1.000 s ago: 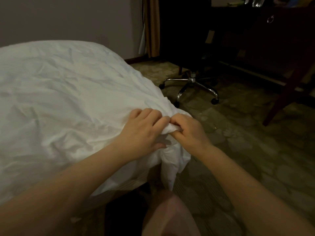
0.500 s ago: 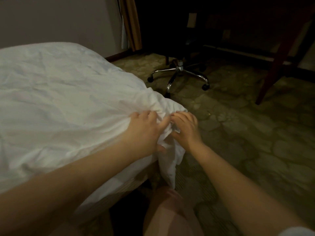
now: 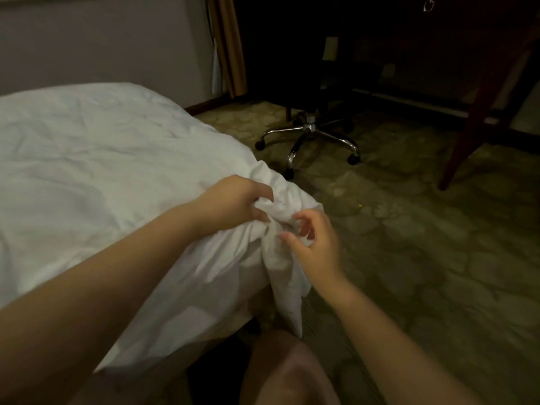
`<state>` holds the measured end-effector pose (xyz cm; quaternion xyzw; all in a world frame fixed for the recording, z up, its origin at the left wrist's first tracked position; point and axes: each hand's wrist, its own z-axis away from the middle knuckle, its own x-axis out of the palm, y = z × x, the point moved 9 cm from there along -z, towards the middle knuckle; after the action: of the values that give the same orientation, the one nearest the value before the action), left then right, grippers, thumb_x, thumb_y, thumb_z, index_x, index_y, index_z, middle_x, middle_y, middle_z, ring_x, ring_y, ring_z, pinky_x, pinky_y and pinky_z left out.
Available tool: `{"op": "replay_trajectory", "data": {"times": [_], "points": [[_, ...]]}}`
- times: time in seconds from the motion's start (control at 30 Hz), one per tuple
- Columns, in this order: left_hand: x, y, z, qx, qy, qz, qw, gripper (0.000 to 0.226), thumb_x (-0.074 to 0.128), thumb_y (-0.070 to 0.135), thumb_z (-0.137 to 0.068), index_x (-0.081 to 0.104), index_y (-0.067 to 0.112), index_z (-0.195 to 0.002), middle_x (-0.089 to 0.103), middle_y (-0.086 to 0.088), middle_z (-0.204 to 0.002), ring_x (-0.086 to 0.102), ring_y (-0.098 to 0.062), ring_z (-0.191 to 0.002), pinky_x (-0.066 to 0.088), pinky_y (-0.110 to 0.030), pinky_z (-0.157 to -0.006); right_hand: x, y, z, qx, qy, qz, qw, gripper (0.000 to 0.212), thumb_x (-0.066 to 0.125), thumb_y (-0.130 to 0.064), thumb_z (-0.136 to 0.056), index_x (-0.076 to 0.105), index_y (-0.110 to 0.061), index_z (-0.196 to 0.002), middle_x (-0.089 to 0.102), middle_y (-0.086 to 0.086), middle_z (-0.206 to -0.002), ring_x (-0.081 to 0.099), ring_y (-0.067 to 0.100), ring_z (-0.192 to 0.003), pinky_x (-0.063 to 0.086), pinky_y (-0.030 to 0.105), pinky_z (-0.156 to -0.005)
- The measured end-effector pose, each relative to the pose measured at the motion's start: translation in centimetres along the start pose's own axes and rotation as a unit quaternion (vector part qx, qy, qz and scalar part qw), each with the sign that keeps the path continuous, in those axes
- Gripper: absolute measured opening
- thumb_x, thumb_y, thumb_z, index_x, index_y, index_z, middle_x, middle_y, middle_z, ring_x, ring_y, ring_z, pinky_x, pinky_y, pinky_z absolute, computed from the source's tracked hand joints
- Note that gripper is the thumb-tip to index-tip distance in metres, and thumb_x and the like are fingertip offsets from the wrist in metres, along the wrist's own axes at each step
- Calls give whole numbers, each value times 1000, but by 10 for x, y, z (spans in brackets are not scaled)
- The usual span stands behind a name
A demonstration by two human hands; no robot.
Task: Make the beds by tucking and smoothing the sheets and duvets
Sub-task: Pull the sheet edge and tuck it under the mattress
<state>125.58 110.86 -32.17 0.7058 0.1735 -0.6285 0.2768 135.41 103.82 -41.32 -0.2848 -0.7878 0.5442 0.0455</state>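
Note:
A wrinkled white duvet (image 3: pixel 96 176) covers the bed on the left, and its near corner (image 3: pixel 287 276) hangs down over the bed's edge. My left hand (image 3: pixel 236 204) grips a bunched fold of the duvet at that corner. Just to the right, my right hand (image 3: pixel 314 244) hovers at the corner with its fingers spread and loosely curled, the fingertips touching the cloth without gripping it. The bed's lower side below the duvet lies in shadow.
An office chair's chrome wheeled base (image 3: pixel 306 141) stands on the patterned carpet (image 3: pixel 423 244) just beyond the bed corner. A dark wooden furniture leg (image 3: pixel 479 112) rises at the right, a curtain (image 3: pixel 230 45) hangs by the wall. My knee (image 3: pixel 286 372) shows at the bottom.
My right hand has let go of the duvet corner and opened its fingers. My left hand has curled and bunched the cloth. The view has tilted up slightly.

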Motion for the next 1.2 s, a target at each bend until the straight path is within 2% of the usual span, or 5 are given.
{"op": "replay_trajectory", "data": {"times": [0.13,0.3,0.57,1.03,1.2], "points": [[-2,-3,-1,-10,-1,28,1000,31,74,33,-77,69,8,-95,66,-10,-78,50,-13,-67,37,-27,-69,38,0,30,183,-53,-247,950,29,50,-43,-86,60,-17,-83,63,-3,-70,60,6,-64,49,21,-61],[-8,-5,4,6,43,63,997,27,74,28,-78,71,6,-93,68,-12,-77,58,-20,-69,44,-35,-72,78,12,49,401,-50,-497,768,62,28,-59,-91,63,-9,-102,71,7,-101,69,17,-88,56,31,-68],[-11,0,6,13,41,96,994,9,74,24,-78,68,19,-84,61,15,-62,54,1,-64,37,-13,-60,50,35,19,409,119,-646,633,79,40,-74,-82,54,-6,-120,56,23,-120,56,38,-110,47,47,-94],[-4,18,4,61,10,86,994,14,73,26,-79,73,14,-86,70,8,-83,59,-7,-82,45,-27,-77,18,21,-63,407,107,-328,846,108,70,-75,-55,43,-12,-139,59,8,-125,60,27,-107,50,43,-95],[5,19,6,38,-20,58,997,20,68,29,-85,71,19,-102,65,13,-99,58,-5,-91,41,-21,-85,23,24,-69,436,63,-239,866,72,68,-39,-85,31,-14,-141,47,10,-135,49,29,-119,43,36,-94]]}}
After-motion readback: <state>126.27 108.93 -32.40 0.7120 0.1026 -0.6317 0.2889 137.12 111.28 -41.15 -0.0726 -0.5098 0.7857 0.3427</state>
